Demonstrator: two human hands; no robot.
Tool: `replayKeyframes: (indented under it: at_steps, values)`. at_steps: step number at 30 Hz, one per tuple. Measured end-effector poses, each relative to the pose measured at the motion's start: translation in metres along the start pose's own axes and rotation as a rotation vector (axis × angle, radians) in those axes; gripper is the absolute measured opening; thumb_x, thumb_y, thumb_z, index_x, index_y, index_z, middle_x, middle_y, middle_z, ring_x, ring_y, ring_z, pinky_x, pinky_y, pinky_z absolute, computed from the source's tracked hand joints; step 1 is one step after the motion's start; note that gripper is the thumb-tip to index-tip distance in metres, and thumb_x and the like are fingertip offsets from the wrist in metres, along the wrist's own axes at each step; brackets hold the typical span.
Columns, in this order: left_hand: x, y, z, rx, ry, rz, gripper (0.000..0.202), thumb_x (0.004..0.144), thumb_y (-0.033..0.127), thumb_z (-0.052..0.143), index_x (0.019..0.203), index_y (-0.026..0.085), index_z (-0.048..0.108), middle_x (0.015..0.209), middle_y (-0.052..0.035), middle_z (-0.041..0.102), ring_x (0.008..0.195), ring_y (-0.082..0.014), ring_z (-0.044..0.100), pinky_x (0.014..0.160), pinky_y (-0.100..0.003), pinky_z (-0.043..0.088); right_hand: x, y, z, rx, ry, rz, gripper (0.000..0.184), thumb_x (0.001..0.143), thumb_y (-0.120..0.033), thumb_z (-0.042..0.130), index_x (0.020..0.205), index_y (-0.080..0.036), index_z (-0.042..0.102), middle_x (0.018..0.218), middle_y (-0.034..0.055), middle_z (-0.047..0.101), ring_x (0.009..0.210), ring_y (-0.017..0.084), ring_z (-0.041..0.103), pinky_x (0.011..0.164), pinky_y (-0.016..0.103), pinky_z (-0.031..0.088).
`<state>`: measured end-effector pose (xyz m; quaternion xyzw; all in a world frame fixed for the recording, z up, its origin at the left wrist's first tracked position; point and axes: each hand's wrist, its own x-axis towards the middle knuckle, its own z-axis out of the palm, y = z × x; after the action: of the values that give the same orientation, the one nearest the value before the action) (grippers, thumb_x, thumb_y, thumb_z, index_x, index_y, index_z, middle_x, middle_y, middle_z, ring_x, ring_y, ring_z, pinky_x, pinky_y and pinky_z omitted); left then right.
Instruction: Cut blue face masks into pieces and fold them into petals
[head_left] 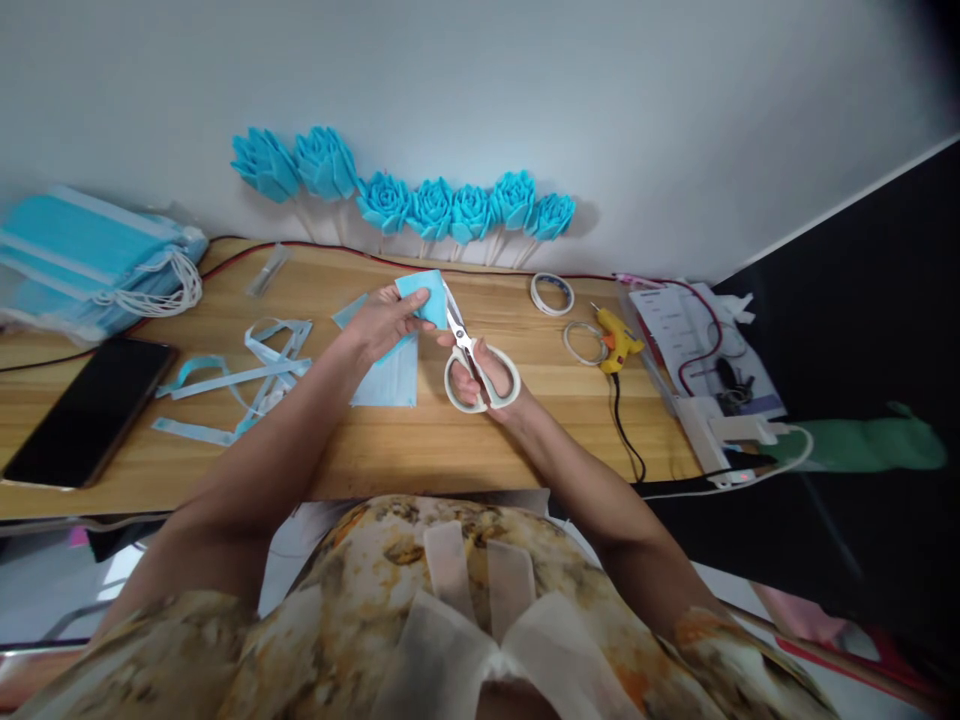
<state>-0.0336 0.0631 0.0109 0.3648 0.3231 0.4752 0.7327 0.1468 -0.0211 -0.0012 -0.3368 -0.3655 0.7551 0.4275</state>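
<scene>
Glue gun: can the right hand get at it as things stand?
Probably yes: only bare table lies between the right hand and the glue gun. But its fingers sit in the handles of the scissors, so gripping looks hindered.

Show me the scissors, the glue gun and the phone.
scissors point(459, 330), head view, blades near the pivot.
glue gun point(617, 336), head view, yellow body.
phone point(90, 410), head view, middle of the screen.

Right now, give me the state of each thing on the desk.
left hand, pinching the blue piece
right hand, gripping the scissors
scissors, blades against the blue piece
phone, flat, screen dark
glue gun, lying down, cord attached
blue flowers, leaning on the wall
</scene>
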Motion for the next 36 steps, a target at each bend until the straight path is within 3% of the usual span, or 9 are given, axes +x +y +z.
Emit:
replayKeyframes:
  at_steps: [8,15,19,24,31,36]
  values:
    - [0.002,-0.004,-0.004,0.043,-0.027,0.080,0.032,0.072,0.039,0.091,0.078,0.013,0.075,0.068,-0.0023,0.074,0.056,-0.0129,0.069,0.055,-0.022,0.059,-0.003,-0.001,0.001,-0.055,-0.169,-0.045,0.072,0.084,-0.078,0.061,0.128,-0.021,0.054,0.060,-0.0074,0.056,0.047,0.011,0.048,0.045,0.025,0.038]
    - [0.002,-0.002,-0.003,0.004,0.072,0.064,0.019,0.080,0.029,0.086,0.077,0.015,0.074,0.067,-0.0001,0.074,0.057,-0.0116,0.068,0.053,-0.020,0.056,-0.003,-0.004,0.002,-0.102,-0.216,-0.070,0.063,0.085,-0.077,0.061,0.119,-0.026,0.045,0.058,-0.0085,0.055,0.046,0.013,0.048,0.043,0.024,0.038]
    - [0.001,-0.002,-0.002,0.005,0.027,0.051,0.024,0.076,0.033,0.089,0.078,0.014,0.075,0.068,-0.0012,0.074,0.058,-0.0126,0.069,0.053,-0.021,0.058,-0.003,-0.004,0.000,-0.083,-0.251,-0.080,0.062,0.087,-0.075,0.060,0.123,-0.027,0.043,0.058,-0.0088,0.055,0.047,0.013,0.048,0.043,0.024,0.039]
    - [0.000,-0.005,-0.002,0.044,-0.098,0.020,0.043,0.059,0.046,0.098,0.076,0.013,0.076,0.069,-0.0030,0.075,0.059,-0.0133,0.068,0.054,-0.022,0.060,-0.002,-0.004,-0.002,-0.100,-0.228,-0.079,0.063,0.087,-0.076,0.058,0.122,-0.025,0.047,0.059,-0.0083,0.054,0.047,0.013,0.048,0.044,0.025,0.040]
    - [0.000,-0.018,0.003,0.021,-0.137,0.009,0.044,0.059,0.046,0.098,0.076,0.012,0.076,0.069,-0.0024,0.074,0.059,-0.0114,0.067,0.054,-0.020,0.058,0.000,-0.003,-0.002,-0.083,-0.153,-0.088,0.062,0.083,-0.080,0.060,0.104,-0.023,0.051,0.059,-0.0076,0.055,0.046,0.013,0.050,0.042,0.026,0.040]
    - [0.002,-0.021,0.003,0.014,-0.126,0.040,0.044,0.059,0.047,0.098,0.075,0.013,0.076,0.065,-0.0003,0.072,0.057,-0.0109,0.067,0.052,-0.020,0.059,0.002,-0.001,0.000,-0.021,-0.100,-0.105,0.062,0.080,-0.080,0.064,0.103,-0.024,0.050,0.059,-0.0081,0.056,0.042,0.011,0.046,0.041,0.026,0.038]
